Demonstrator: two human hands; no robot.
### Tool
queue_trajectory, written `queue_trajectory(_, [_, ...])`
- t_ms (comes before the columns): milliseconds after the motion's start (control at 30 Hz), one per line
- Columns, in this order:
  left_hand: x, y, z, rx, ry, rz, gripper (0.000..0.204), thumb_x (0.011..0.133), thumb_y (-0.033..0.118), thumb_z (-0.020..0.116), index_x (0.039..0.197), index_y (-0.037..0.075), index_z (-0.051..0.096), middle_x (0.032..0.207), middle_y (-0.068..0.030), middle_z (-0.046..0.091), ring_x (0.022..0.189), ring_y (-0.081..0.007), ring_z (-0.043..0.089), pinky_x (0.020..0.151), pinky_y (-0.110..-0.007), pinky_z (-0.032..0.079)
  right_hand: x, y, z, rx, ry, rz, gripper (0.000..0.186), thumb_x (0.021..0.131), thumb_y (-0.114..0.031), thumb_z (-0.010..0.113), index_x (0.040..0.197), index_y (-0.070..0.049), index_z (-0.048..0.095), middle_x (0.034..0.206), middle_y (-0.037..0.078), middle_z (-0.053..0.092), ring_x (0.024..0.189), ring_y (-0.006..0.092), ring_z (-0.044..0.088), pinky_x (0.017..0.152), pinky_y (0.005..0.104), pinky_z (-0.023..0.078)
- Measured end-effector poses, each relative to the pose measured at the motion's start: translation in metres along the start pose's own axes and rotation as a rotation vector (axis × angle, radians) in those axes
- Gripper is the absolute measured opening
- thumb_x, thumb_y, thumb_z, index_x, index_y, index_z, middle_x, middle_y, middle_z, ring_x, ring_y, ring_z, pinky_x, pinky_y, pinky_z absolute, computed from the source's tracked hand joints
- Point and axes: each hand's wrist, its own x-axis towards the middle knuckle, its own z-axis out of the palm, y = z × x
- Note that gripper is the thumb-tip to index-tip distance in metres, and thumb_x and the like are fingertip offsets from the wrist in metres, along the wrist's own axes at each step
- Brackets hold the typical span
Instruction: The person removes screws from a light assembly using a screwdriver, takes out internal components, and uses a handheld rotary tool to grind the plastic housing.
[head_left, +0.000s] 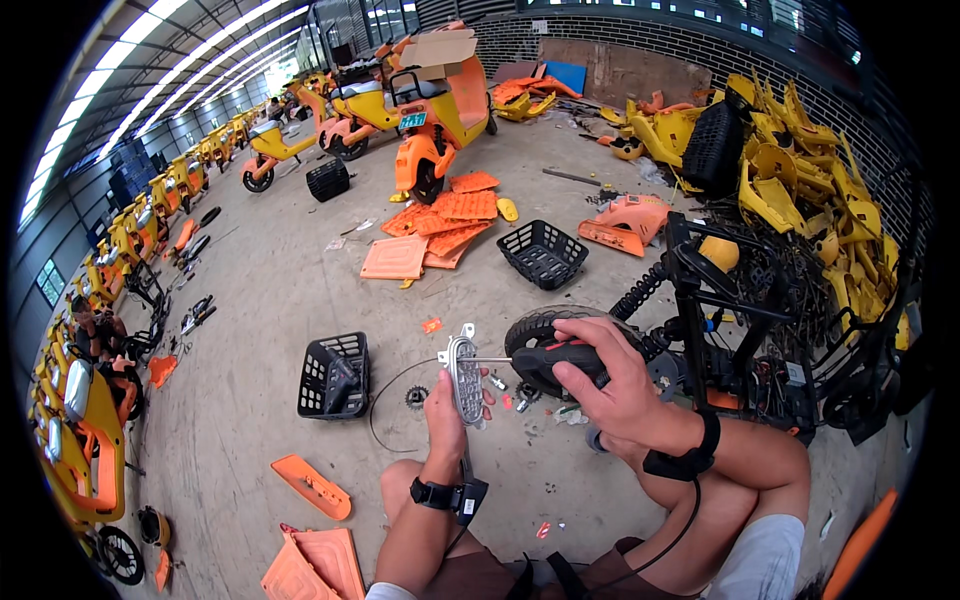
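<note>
One silver lamp housing (pixel 467 382) sat gripped in left hand (pixel 444 416), black power screwdriver (pixel 553 369) in right hand (pixel 622 388); squarely braced shaft (pixel 492 360) seemed best.

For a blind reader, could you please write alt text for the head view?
The left hand holds a silvery oval part; the right hand points a black screwdriver at it. Beyond are black crates, orange panels and parked scooters.

The grey floor (pixel 235 310) carries black baskets (pixel 313 372), orange panels (pixel 466 206) and a gear (pixel 416 397).
</note>
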Motion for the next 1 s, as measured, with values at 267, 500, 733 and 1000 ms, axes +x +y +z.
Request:
queue_trajectory(267, [-0.002,0.004,0.000,0.062,-0.013,-0.036,0.058,0.108,0.046,0.032,0.123,-0.006,0.054,0.107,-0.0192,0.068,0.068,-0.0215,0.067,0.048,-0.031,0.054,0.002,-0.003,-0.001,-0.100,0.047,-0.058,0.045,0.086,-0.004,0.069,0.129,-0.004,0.057,0.121,0.016,0.058,0.103,0.0306,0.064,0.088,0.0356,0.053])
queue_trajectory(500, [-0.002,0.005,0.000,0.076,-0.011,-0.037,0.059,0.108,0.047,0.033,0.120,-0.006,0.056,0.106,-0.0184,0.069,0.066,-0.0206,0.067,0.048,-0.030,0.054,0.008,-0.005,0.005,-0.109,0.148,-0.174,0.038,0.086,-0.006,0.069,0.124,-0.004,0.060,0.119,0.014,0.060,0.099,0.0289,0.064,0.085,0.0348,0.053])
queue_trajectory(733, [-0.003,0.007,0.003,0.074,-0.019,-0.014,0.059,0.108,0.047,0.034,0.118,-0.006,0.057,0.106,-0.0178,0.069,0.066,-0.0203,0.067,0.049,-0.030,0.054,0.007,0.000,0.004,-0.126,0.128,-0.156,0.037,0.088,-0.007,0.069,0.124,-0.004,0.060,0.120,0.014,0.059,0.096,0.0258,0.065,0.075,0.0320,0.055])
queue_trajectory(1000, [-0.003,0.004,0.003,0.133,0.012,0.008,0.057,0.108,0.045,0.034,0.118,-0.006,0.058,0.107,-0.0158,0.070,0.067,-0.0188,0.067,0.050,-0.029,0.055,0.006,-0.001,0.001,-0.045,0.119,-0.081,0.034,0.085,-0.005,0.071,0.119,-0.004,0.063,0.117,0.013,0.061,0.084,0.0221,0.069,0.071,0.0296,0.058])
